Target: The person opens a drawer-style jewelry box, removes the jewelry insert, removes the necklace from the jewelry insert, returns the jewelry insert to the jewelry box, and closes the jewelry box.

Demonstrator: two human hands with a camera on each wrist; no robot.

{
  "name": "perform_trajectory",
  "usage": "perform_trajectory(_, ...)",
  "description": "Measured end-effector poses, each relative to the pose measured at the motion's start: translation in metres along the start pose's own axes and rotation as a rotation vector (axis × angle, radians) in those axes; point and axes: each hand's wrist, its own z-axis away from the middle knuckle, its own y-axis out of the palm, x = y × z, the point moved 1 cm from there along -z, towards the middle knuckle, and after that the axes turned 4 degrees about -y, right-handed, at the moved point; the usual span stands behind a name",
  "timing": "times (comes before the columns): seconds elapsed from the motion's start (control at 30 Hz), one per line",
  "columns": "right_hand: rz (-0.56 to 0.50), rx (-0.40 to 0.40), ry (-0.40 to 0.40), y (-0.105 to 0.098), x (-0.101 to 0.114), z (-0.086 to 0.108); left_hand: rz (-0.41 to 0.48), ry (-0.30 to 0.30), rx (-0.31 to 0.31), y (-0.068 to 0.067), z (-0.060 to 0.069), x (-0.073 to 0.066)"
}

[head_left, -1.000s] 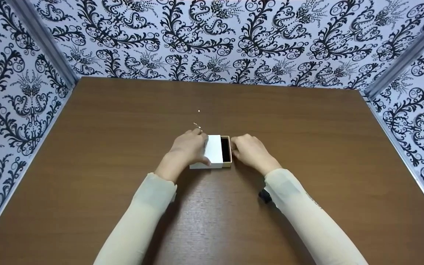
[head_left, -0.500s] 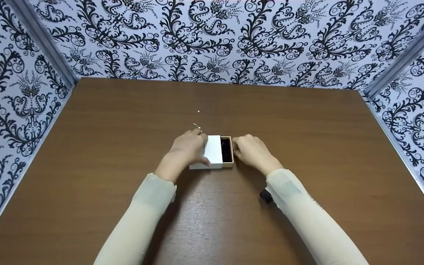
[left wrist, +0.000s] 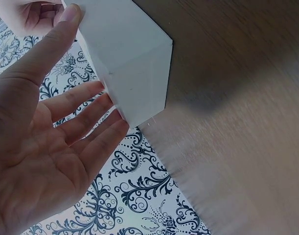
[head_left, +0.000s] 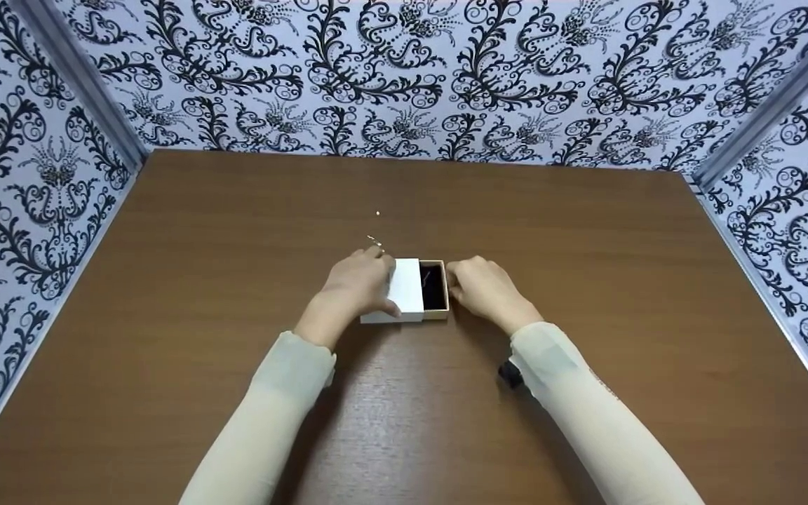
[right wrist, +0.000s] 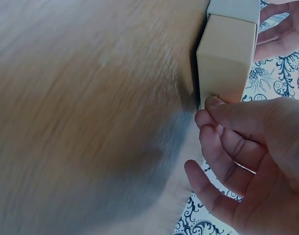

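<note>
A white box sleeve [head_left: 406, 287] lies on the table with a tan drawer [head_left: 436, 315] partly out of its right side. Black lining and a thin, shiny item show inside the drawer. My left hand [head_left: 355, 284] grips the sleeve, thumb on the near side and fingers on the far side; the left wrist view shows the same grip on the white sleeve [left wrist: 134, 63]. At the drawer's right end is my right hand [head_left: 486, 291]. In the right wrist view its thumb and index finger pinch something small at the end of the tan drawer [right wrist: 225, 58].
Just beyond my left hand lies a small shiny piece [head_left: 374, 241], with a tiny bright speck [head_left: 378, 213] farther back. The brown wooden table [head_left: 551, 224] is bordered by patterned walls at the back and both sides.
The drawer has slid right, out of the sleeve, along with my right hand, and more black lining shows. My left hand has stayed on the sleeve.
</note>
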Motion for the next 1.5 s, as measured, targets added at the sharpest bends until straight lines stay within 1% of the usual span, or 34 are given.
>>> perform_trajectory(0.23, 0.009, -0.004, -0.010, 0.001, -0.004, 0.002, -0.005, 0.010, 0.008, -0.001, 0.001, 0.000)
perform_trajectory(0.4, 0.004, -0.006, 0.001, 0.001, -0.008, 0.003, 0.004, 0.016, -0.003, -0.001, 0.001, 0.000)
perform_trajectory(0.77, -0.014, 0.039, 0.032, -0.006, -0.013, 0.007, 0.001, 0.019, -0.022, -0.001, 0.002, 0.000)
perform_trajectory(0.93, -0.029, 0.028, 0.026, -0.007, -0.015, 0.009, 0.001, 0.014, -0.015, -0.001, 0.002, -0.001)
perform_trajectory(1.17, -0.025, 0.031, 0.035, -0.008, -0.017, 0.011, -0.018, 0.007, -0.007, 0.002, -0.001, 0.000)
perform_trajectory(1.5, -0.021, 0.000, 0.032, -0.008, -0.021, 0.013, -0.018, -0.001, -0.007, 0.001, -0.001, 0.000)
